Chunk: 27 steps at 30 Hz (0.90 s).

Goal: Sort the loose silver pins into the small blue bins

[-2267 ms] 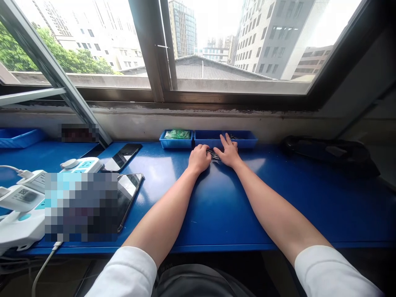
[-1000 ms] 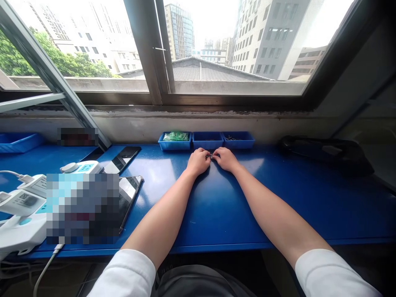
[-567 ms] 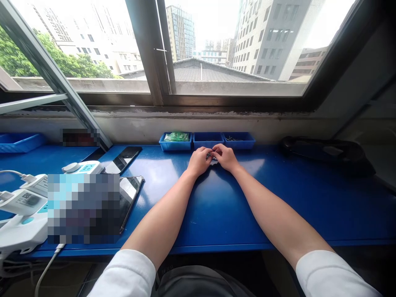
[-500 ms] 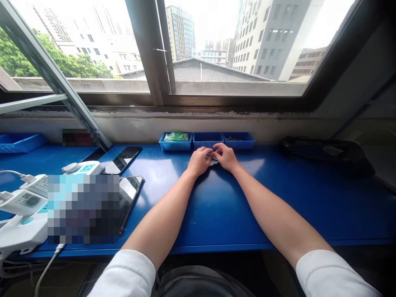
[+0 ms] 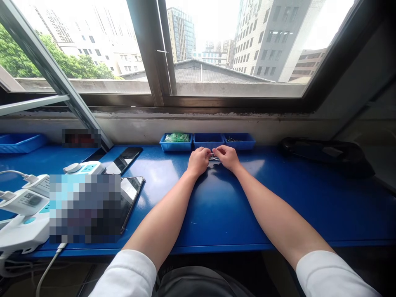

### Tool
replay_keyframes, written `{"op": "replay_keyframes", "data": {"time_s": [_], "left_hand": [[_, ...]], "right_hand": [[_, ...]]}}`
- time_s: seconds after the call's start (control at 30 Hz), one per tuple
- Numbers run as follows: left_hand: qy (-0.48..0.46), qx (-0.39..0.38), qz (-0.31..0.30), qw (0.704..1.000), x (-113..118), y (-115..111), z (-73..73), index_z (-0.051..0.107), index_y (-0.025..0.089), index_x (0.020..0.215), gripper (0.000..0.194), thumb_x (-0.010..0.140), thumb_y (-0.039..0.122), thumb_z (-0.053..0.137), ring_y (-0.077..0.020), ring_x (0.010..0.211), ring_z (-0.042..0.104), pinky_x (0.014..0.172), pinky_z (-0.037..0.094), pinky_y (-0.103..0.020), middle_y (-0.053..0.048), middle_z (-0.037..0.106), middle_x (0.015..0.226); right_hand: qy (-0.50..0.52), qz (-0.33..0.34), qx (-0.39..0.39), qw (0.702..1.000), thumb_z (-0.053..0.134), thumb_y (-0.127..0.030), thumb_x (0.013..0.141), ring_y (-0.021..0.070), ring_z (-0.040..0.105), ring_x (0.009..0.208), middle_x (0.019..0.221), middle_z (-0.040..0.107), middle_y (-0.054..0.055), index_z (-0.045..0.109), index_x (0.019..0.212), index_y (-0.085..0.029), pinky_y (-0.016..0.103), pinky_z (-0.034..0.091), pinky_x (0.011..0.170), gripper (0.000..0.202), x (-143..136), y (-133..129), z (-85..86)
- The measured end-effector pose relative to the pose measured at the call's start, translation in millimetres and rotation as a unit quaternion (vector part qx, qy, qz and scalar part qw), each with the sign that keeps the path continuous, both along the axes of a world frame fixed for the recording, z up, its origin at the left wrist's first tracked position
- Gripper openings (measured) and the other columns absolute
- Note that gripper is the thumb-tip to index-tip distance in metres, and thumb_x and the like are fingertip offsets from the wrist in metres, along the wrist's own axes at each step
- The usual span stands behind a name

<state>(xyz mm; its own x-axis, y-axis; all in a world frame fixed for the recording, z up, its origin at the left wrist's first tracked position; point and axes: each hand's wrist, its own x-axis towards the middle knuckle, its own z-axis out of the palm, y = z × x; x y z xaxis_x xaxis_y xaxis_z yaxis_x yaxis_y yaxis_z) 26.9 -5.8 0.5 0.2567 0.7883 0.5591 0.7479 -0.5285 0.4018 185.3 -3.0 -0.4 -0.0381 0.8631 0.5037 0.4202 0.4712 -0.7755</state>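
My left hand [image 5: 199, 159] and my right hand [image 5: 228, 157] meet just in front of the small blue bins, fingertips almost touching. Both have their fingers curled into a pinch. Between and under them shows a small cluster of thin, shiny metal pieces [image 5: 214, 157], too small to name. What each pinch holds is hidden. Behind the hands stand three joined bins: the left bin [image 5: 175, 147] has green-and-clear plastic packets [image 5: 177, 137], the middle bin [image 5: 201, 144] is partly hidden, and the right bin [image 5: 243, 144] has small dark, thin pieces [image 5: 232, 139].
On the blue table [image 5: 216, 214], a phone [image 5: 128, 159], a tablet-like device [image 5: 131, 198] and a white power strip [image 5: 18, 235] with plugs and cables lie left. A blue tray [image 5: 21, 142] is far left, a black case [image 5: 324, 154] far right. A window ledge runs behind.
My hands have drawn slightly apart, the right one shifting a little to the right. More of the metal pieces now shows between the fingertips.
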Motion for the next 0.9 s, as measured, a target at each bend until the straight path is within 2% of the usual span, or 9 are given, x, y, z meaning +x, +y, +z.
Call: {"op": "replay_keyframes", "data": {"time_s": [0.1, 0.27, 0.5, 0.6, 0.7, 0.8, 0.9], "left_hand": [[0.005, -0.003, 0.016, 1.0, -0.2, -0.1, 0.0, 0.066, 0.022, 0.092, 0.02, 0.089, 0.024, 0.047, -0.0178, 0.088, 0.059, 0.077, 0.044, -0.029, -0.005, 0.065, 0.093], [0.017, -0.004, 0.04, 0.999, -0.2, 0.9, -2.5, 0.067, 0.023, 0.09, 0.023, 0.09, 0.025, 0.045, -0.0181, 0.086, 0.059, 0.074, 0.044, -0.029, -0.004, 0.065, 0.092], [0.023, -0.015, 0.052, 0.998, 0.5, 0.2, -1.7, 0.067, 0.023, 0.094, 0.025, 0.091, 0.028, 0.042, -0.0182, 0.091, 0.06, 0.08, 0.044, -0.029, -0.005, 0.066, 0.097], [0.013, -0.01, 0.06, 0.998, 0.8, 1.4, -2.7, 0.063, 0.022, 0.107, 0.028, 0.092, 0.031, 0.041, -0.0203, 0.098, 0.059, 0.086, 0.044, -0.031, -0.006, 0.066, 0.105], [0.005, -0.013, 0.086, 0.996, 0.6, 3.8, -4.8, 0.056, 0.018, 0.119, 0.034, 0.09, 0.028, 0.044, -0.0243, 0.103, 0.058, 0.087, 0.044, -0.035, -0.01, 0.063, 0.112], [0.014, -0.03, 0.112, 0.993, 0.3, 5.4, -6.6, 0.055, 0.016, 0.12, 0.035, 0.087, 0.025, 0.046, -0.0271, 0.107, 0.056, 0.088, 0.045, -0.037, -0.012, 0.061, 0.115], [0.026, -0.05, 0.12, 0.991, 0.2, 5.2, -7.2, 0.056, 0.016, 0.118, 0.036, 0.086, 0.026, 0.047, -0.0277, 0.107, 0.056, 0.089, 0.044, -0.038, -0.013, 0.061, 0.114]], "right_hand": [[0.011, 0.027, -0.007, 1.0, 0.067, -0.043, 0.071, 0.0179, 0.062, 0.065, 0.071, 0.068, 0.005, 0.067, 0.072, -0.018, 0.03, 0.049, 0.062, 0.025, 1.1, 1.0, -1.0], [0.095, 0.055, -0.05, 0.993, 0.074, -0.039, 0.062, 0.0172, 0.061, 0.063, 0.068, 0.067, 0.004, 0.066, 0.074, -0.017, 0.029, 0.049, 0.06, 0.026, 1.7, 3.8, -1.7], [0.127, 0.045, -0.058, 0.989, 0.073, -0.039, 0.062, 0.016, 0.06, 0.061, 0.065, 0.066, 0.003, 0.068, 0.068, -0.016, 0.028, 0.048, 0.059, 0.024, 6.3, 4.5, -0.4], [0.137, 0.04, -0.065, 0.988, 0.073, -0.038, 0.061, 0.018, 0.063, 0.066, 0.07, 0.069, 0.004, 0.069, 0.073, -0.016, 0.03, 0.051, 0.064, 0.025, 7.7, 5.9, -1.1], [0.115, -0.004, -0.046, 0.992, 0.07, -0.035, 0.062, 0.018, 0.063, 0.069, 0.084, 0.071, 0.006, 0.07, 0.085, -0.017, 0.032, 0.053, 0.069, 0.028, 9.1, 7.1, -1.5], [0.032, -0.09, -0.003, 0.995, 0.064, -0.03, 0.067, 0.0171, 0.059, 0.067, 0.094, 0.07, 0.006, 0.068, 0.098, -0.018, 0.035, 0.052, 0.072, 0.034, 11.6, 8.1, -1.6], [-0.056, -0.176, 0.047, 0.982, 0.057, -0.025, 0.069, 0.0228, 0.058, 0.086, 0.102, 0.068, 0.007, 0.065, 0.11, -0.018, 0.04, 0.049, 0.084, 0.042, 15.6, 10.5, -3.2]]}}
